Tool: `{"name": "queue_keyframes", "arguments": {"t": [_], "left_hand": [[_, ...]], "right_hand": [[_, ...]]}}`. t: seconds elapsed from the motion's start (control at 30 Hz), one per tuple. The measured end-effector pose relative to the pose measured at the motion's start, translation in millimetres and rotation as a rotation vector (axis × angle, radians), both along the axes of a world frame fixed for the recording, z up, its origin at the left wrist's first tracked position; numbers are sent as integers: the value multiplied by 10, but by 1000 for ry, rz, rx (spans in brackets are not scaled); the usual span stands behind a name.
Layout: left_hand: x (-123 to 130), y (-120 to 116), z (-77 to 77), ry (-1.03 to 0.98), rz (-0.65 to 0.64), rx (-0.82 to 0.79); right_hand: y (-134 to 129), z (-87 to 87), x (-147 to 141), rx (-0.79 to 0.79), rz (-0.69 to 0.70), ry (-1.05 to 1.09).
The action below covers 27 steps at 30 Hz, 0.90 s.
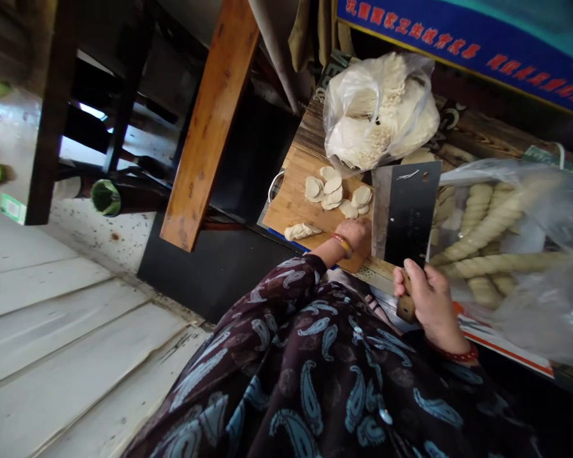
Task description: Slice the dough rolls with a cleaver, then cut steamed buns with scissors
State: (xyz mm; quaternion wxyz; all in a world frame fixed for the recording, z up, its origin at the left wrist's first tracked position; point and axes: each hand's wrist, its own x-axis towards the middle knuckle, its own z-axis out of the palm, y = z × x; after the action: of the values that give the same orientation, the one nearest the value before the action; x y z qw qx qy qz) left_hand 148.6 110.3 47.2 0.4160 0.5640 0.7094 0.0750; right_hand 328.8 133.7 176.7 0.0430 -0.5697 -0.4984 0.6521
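A wide dark cleaver stands out from my right hand, whose fingers wrap round its wooden handle. My left hand rests at the near right edge of the wooden cutting board, close beside the blade; its fingers are turned away, and what they hold, if anything, is hidden. Several thin pale round slices lie on the board beyond that hand. To their near left is a pale twisted piece.
Behind the board sits a plastic bag of thin white mushrooms. Long pale twisted pieces fill a clear bag on the right. A wooden bench stands left of the board, near a dark bin with a green liner.
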Motion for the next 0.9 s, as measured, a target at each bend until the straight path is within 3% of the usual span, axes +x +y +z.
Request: {"name": "queue_keyframes", "arguments": {"t": [0.13, 0.23, 0.3, 0.37, 0.53, 0.8, 0.9], "left_hand": [[-431, -310, 78, -35, 97, 73], [-992, -545, 130, -143, 563, 181], [-1346, -622, 122, -239, 764, 198], [-1597, -621, 76, -274, 866, 208], [-1753, -435, -71, -214, 804, 207], [-1786, -147, -103, 56, 441, 165], [-1866, -196, -115, 162, 509, 232]], "right_hand": [[-41, -22, -35, 25, 5, 20], [-83, -37, -97, 59, 59, 32], [-112, -38, -153, 50, 95, 48], [-137, -30, -214, 32, 118, 66], [-181, -7, -323, 34, 142, 58], [-266, -59, -377, 6, 101, 33], [-278, -56, -400, 3, 95, 30]]}}
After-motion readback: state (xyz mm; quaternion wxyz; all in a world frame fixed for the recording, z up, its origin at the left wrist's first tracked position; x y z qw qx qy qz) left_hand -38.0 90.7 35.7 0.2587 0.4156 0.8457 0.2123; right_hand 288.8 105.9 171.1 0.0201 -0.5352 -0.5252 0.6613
